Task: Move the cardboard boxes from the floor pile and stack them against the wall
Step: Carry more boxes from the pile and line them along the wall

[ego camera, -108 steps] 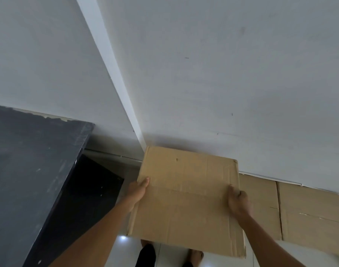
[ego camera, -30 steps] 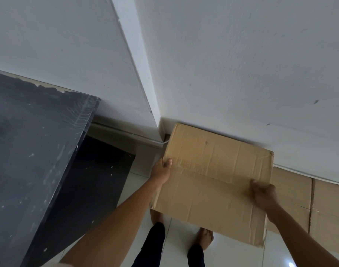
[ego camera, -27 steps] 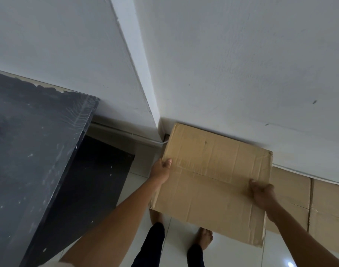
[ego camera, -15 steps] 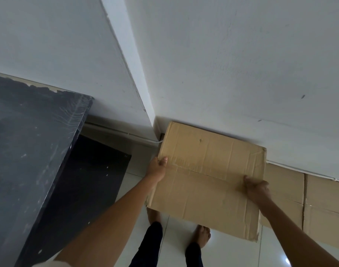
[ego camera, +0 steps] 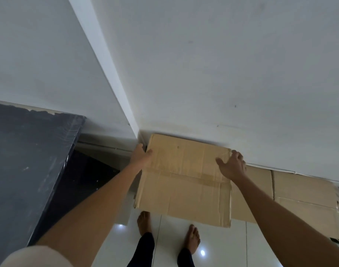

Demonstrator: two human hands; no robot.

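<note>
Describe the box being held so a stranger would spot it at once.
Find the corner where the two white walls meet, right of the dark board. The box is up against the wall just right of it, left hand and right hand at its upper corners. Unlike the boxes further right, it sits in front, overlapping them.

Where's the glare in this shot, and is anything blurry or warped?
Head view: two small glare spots on the glossy floor, one left of the left foot, one by the right foot; light soft and dim, a faint shadow on the wall above the box; the sleeve at bottom left is blurred, and the wide lens stretches the forearms near the lower edge.
</note>
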